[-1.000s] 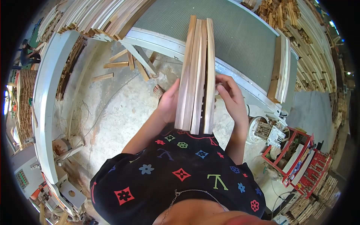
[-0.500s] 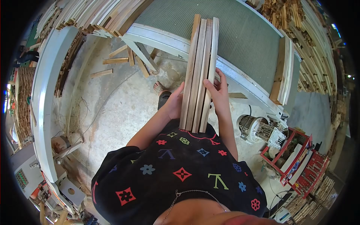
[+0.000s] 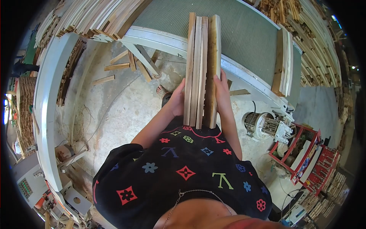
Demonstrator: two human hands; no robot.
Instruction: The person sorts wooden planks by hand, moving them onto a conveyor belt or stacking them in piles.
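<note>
Several long wooden strips (image 3: 196, 72) stand side by side on edge between my hands, pointing away from my body. My left hand (image 3: 177, 100) holds them from the left side, its fingers hidden behind and under the wood. On the right, my right hand (image 3: 222, 91) grips the outermost strip (image 3: 214, 72), thumb along its side and other fingers mostly out of sight. That strip is turned to show its broad face, with a dark gap between it and its neighbours. The far ends lie over the edge of a green conveyor belt (image 3: 244, 38).
Wooden strips line the belt's left part (image 3: 103, 19), and a short group (image 3: 281, 63) stands at its right end. A motor (image 3: 259, 124) and a red tool rack (image 3: 305, 156) are at the right. Loose offcuts (image 3: 117, 66) lie on the floor.
The outermost right strip has turned to show its broad face, and a gap has opened beside it. My right thumb has moved from the top of the strips to the outer side.
</note>
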